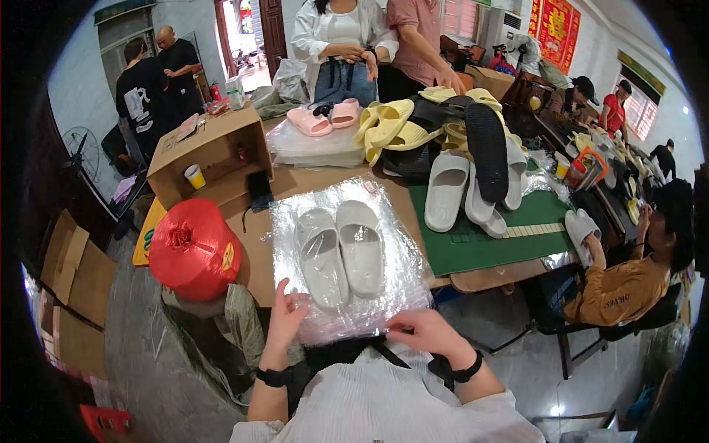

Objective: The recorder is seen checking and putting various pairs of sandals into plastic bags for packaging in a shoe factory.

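A pair of light grey slides (362, 251) lies side by side on a stack of clear plastic bags (402, 284) in front of me. Clear film covers at least the left slide; whether both are inside the top bag I cannot tell. My left hand (286, 319) is at the stack's near left edge, with index finger stretched up and thumb apart, holding nothing I can see. At the near right corner, the fingers of my right hand (432, 334) are curled and pressed together on the edge of a plastic bag.
A red twine roll (193, 251) and an open cardboard box (214, 159) stand left. Yellow slides (391, 125) and grey slides (447, 193) pile up at the back right, partly on a green mat (473, 255). A seated person (617, 284) holds a slide at right.
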Tool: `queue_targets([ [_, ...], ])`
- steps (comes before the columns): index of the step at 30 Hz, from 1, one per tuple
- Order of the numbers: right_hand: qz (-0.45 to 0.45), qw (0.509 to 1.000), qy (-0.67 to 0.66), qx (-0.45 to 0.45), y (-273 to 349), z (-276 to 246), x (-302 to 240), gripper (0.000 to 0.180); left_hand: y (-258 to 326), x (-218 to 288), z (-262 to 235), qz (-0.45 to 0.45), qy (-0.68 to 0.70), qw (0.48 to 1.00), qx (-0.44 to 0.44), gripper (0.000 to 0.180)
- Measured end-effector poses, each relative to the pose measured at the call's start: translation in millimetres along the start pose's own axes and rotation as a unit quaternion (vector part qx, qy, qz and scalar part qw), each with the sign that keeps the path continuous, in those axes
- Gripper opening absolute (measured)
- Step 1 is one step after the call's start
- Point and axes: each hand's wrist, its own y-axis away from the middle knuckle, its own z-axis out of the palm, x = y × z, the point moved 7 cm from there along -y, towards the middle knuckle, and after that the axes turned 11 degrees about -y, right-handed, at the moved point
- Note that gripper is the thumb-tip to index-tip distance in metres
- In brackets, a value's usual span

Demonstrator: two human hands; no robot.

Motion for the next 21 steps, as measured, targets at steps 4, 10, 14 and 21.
queue_targets([
  [4, 0.021, 0.969, -0.071, 0.234, -8, -48, 25, 0.022, 5, -14, -15, -0.056, 0.074, 0.996, 0.01, 0.074],
  [10, 0.184, 0.968, 0.001, 0.171, -22, -31, 58, 0.052, 20, -3, 4, -0.097, 0.001, 0.992, -0.083, 0.037],
  [14, 0.118, 0.965, -0.163, 0.17, -24, -33, 78, 0.053, 17, -10, -15, -0.081, 0.008, 0.995, -0.056, 0.018],
  [21, 0.141, 0.957, -0.213, 0.141, -17, -48, 93, 0.057, 15, -15, -7, -0.024, -0.022, 0.996, -0.079, 0.017],
])
